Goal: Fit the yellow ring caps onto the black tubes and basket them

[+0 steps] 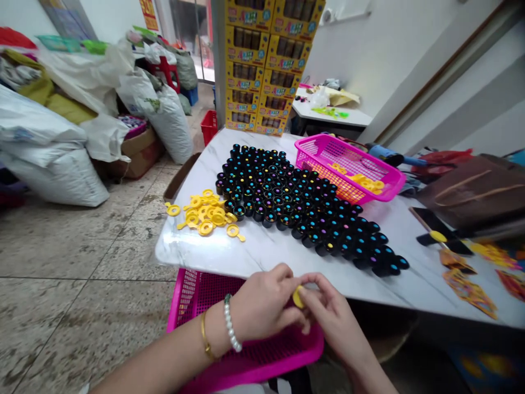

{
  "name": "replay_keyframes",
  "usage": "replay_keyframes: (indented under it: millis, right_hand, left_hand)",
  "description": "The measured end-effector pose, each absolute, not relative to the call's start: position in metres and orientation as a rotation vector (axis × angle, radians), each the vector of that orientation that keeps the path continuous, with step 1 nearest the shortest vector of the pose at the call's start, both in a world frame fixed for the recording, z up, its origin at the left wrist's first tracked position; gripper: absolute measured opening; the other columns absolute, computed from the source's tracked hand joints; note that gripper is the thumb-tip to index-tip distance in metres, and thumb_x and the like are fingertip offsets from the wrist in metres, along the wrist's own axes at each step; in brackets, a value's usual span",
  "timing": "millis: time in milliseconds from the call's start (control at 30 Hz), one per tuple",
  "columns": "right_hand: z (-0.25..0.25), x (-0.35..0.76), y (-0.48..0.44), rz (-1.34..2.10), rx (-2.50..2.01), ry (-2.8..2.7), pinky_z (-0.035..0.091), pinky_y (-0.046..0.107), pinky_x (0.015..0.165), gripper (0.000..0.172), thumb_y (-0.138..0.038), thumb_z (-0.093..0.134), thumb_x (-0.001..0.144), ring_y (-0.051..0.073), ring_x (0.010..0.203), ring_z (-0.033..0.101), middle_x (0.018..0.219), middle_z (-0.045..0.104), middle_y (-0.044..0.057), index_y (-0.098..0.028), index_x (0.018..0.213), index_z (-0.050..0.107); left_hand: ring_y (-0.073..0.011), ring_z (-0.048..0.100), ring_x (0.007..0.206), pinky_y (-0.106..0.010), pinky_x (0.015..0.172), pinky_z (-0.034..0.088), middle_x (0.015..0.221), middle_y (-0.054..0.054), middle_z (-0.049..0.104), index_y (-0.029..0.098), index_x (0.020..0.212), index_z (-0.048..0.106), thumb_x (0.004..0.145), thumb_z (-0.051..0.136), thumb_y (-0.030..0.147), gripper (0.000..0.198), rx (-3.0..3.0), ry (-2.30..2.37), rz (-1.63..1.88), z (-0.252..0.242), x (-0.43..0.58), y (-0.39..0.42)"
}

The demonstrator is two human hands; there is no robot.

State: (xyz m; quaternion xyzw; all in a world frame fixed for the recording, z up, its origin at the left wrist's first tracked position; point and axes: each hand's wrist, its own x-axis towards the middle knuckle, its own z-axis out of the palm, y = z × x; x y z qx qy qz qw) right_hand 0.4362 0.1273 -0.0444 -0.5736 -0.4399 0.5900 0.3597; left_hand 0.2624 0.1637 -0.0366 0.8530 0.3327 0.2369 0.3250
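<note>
My left hand point(262, 303) and my right hand point(330, 314) meet just below the table's front edge, above a pink basket point(197, 295) on my lap. Together they pinch a small yellow ring piece point(298, 296) between the fingertips. A pile of matching yellow ring pieces point(206, 214) lies on the white marble table point(270, 249), left of a dense field of several small black cylinders point(303, 208) with coloured tops. The cylinders stand upright in rows running from the far left to the near right.
A second pink basket point(320, 150) holding yellow pieces sits behind the cylinders. Stacked yellow cartons point(266, 65) rise at the table's far end. White sacks point(53, 158) and boxes crowd the floor on the left. Orange printed cards point(467, 287) and a brown case point(471, 189) lie right.
</note>
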Motion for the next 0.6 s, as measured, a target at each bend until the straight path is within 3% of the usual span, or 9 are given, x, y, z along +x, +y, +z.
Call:
replay_keyframes:
  millis: [100, 200, 300, 467, 533, 600]
  right_hand:
    - [-0.06, 0.435, 0.112, 1.595, -1.479, -1.152, 0.038, 0.016, 0.04, 0.032, -0.049, 0.06, 0.083, 0.009, 0.041, 0.052, 0.053, 0.056, -0.006, -0.021, 0.093, 0.051]
    - [-0.079, 0.438, 0.104, 1.671, -1.521, -1.272, 0.035, 0.016, 0.038, 0.029, -0.047, 0.057, 0.085, 0.009, 0.043, 0.052, 0.058, 0.055, -0.005, -0.02, 0.094, 0.052]
    - [-0.087, 0.437, 0.103, 1.607, -1.528, -1.456, 0.037, 0.018, 0.043, 0.021, -0.04, 0.055, 0.089, 0.009, 0.047, 0.054, 0.062, 0.055, -0.004, -0.019, 0.093, 0.055]
    - [-0.066, 0.432, 0.11, 1.186, -1.5, -1.673, 0.042, 0.022, 0.049, 0.018, -0.033, 0.049, 0.092, 0.012, 0.053, 0.055, 0.064, 0.058, -0.001, -0.019, 0.086, 0.059]
    - [-0.057, 0.432, 0.116, 0.884, -1.481, -1.743, 0.044, 0.023, 0.052, 0.015, -0.028, 0.05, 0.092, 0.013, 0.055, 0.055, 0.067, 0.06, 0.0, -0.019, 0.085, 0.061]
    - [-0.052, 0.432, 0.125, 0.542, -1.427, -1.82, 0.049, 0.028, 0.064, 0.01, -0.022, 0.053, 0.089, 0.016, 0.069, 0.06, 0.08, 0.064, 0.004, -0.019, 0.091, 0.062]
  left_hand:
    - [-0.0192, 0.06, 0.087, -0.03, 0.078, 0.052, 0.103, -0.008, 0.06, 0.019, 0.119, 0.056, 0.086, 0.056, 0.044, 0.041, 2.354, 0.961, 0.639, -0.033, 0.234, 0.169]
    - [-0.0231, 0.057, 0.097, -0.039, 0.084, 0.051, 0.114, -0.013, 0.056, 0.015, 0.121, 0.052, 0.091, 0.051, 0.031, 0.034, 2.429, 1.38, 0.718, -0.038, 0.206, 0.186]
    - [-0.0235, 0.057, 0.093, -0.041, 0.081, 0.052, 0.11, -0.013, 0.056, 0.014, 0.113, 0.055, 0.09, 0.05, 0.021, 0.024, 2.477, 1.565, 0.647, -0.045, 0.201, 0.197]
    - [-0.0221, 0.054, 0.091, -0.037, 0.078, 0.051, 0.096, -0.009, 0.058, 0.015, 0.104, 0.057, 0.089, 0.045, 0.009, 0.02, 2.491, 1.189, 0.69, -0.053, 0.234, 0.18]
    - [-0.0198, 0.056, 0.091, -0.034, 0.079, 0.051, 0.097, -0.008, 0.06, 0.016, 0.11, 0.054, 0.089, 0.043, 0.009, 0.024, 2.369, 1.022, 0.795, -0.054, 0.245, 0.174]
    - [-0.0161, 0.058, 0.087, -0.03, 0.078, 0.051, 0.095, -0.006, 0.062, 0.017, 0.11, 0.053, 0.089, 0.041, 0.008, 0.025, 2.179, 0.977, 0.925, -0.053, 0.251, 0.173]
